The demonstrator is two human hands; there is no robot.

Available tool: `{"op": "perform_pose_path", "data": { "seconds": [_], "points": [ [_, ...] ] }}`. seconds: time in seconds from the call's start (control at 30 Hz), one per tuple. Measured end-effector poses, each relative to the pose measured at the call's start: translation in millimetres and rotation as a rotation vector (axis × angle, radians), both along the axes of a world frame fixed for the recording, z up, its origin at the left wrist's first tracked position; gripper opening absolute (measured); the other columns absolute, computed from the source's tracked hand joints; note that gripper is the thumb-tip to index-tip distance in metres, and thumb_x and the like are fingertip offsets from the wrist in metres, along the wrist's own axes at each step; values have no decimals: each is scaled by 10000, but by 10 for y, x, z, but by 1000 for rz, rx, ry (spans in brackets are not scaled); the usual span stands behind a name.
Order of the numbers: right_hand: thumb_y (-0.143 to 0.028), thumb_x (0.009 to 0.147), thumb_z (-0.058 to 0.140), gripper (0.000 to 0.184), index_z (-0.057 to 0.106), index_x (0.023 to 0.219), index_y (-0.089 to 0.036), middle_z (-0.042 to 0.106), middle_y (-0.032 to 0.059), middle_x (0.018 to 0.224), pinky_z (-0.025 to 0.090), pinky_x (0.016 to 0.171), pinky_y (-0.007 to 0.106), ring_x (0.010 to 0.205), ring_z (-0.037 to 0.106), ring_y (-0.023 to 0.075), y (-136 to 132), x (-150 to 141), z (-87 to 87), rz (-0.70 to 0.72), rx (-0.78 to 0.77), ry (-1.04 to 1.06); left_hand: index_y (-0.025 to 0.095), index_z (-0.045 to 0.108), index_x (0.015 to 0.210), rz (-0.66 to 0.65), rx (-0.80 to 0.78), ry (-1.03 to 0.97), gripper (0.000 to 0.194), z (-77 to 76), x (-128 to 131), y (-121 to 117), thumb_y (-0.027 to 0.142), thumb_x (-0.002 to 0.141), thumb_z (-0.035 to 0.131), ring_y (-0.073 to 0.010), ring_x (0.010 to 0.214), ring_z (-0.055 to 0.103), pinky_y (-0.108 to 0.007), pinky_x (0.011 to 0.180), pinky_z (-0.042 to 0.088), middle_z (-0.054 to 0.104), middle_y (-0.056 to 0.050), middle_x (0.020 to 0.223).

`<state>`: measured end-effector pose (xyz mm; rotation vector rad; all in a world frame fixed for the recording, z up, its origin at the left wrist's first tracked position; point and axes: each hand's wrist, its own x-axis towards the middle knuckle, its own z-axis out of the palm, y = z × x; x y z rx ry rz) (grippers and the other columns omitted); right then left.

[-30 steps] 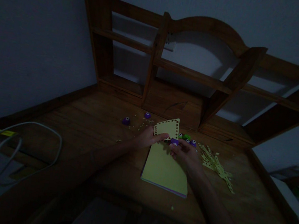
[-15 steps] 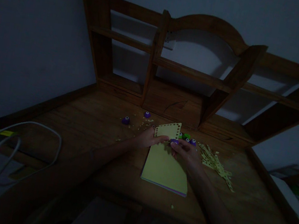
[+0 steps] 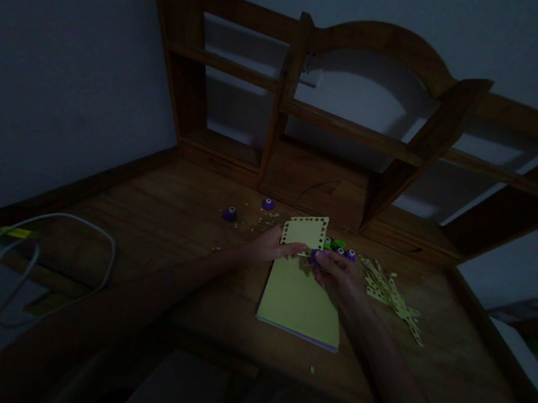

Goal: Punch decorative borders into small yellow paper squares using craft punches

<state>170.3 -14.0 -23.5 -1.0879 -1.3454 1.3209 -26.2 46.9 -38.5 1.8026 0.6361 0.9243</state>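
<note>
A small yellow card [image 3: 305, 232] with punched holes along its edges is pinched in my left hand [image 3: 268, 246], the thumb lying across its lower part. My right hand [image 3: 345, 275] closes around a purple craft punch [image 3: 315, 257] at the card's lower right corner. Fingers cover much of the punch, so I cannot tell how far the card sits in its slot. Below both hands lies a stack of yellow paper [image 3: 301, 304] with a purplish sheet showing at its bottom edge.
More purple punches [image 3: 230, 214] stand to the left, amid tiny paper bits [image 3: 266, 218]. Green and purple punches [image 3: 338, 244] sit behind my right hand. Punched yellow strips [image 3: 394, 293] are heaped at the right. A wooden shelf [image 3: 323, 176] backs the desk; a white cable [image 3: 110, 252] loops at the left.
The card has tilted slightly and its top edge lies flatter. My right fingers have shifted a little over the punch. The whole view has moved slightly.
</note>
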Motion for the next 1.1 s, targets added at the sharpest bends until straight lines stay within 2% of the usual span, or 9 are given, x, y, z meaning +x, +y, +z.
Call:
{"op": "perform_pose_path", "data": {
  "seconds": [0.13,0.23,0.5,0.7,0.9,1.1],
  "points": [
    [-374,782,683,229,701,800,-147,584,17,624,266,464,249,504,442,92,-7,3,3,6,-12,28,111,602,891,-7,7,4,280,-1,-3,8,383,830,584,-101,603,538,-201,547,441,618,-34,744],
    [-367,784,680,218,698,780,-150,563,7,578,259,463,251,501,438,95,-27,0,25,9,-13,19,109,601,845,-17,25,18,272,8,-5,3,380,837,577,-103,606,539,-200,557,437,608,-29,714],
    [-360,723,732,210,698,710,-153,599,23,581,255,454,260,480,414,95,-36,-20,27,-87,19,-16,110,603,860,-32,-22,-2,309,-43,10,-2,417,820,595,-101,587,529,-205,535,430,607,-27,714],
    [-370,732,725,213,700,735,-159,574,12,581,269,466,262,501,424,103,-17,1,14,-100,36,-26,108,609,883,-43,-102,-21,324,50,25,-74,424,812,599,-108,611,554,-216,557,457,632,-49,755],
    [-404,709,733,271,697,782,-145,607,17,620,368,535,266,537,501,114,6,-1,2,-8,24,-128,120,608,987,59,-104,-53,331,49,15,-45,390,794,624,-134,687,590,-236,619,478,668,-65,848],
    [-407,713,730,263,677,727,-150,641,32,652,412,610,287,588,557,134,13,-9,-28,0,7,-116,112,604,791,152,-63,-83,287,50,-8,5,398,820,590,-127,640,567,-235,598,465,636,-53,744]
  ]
}}
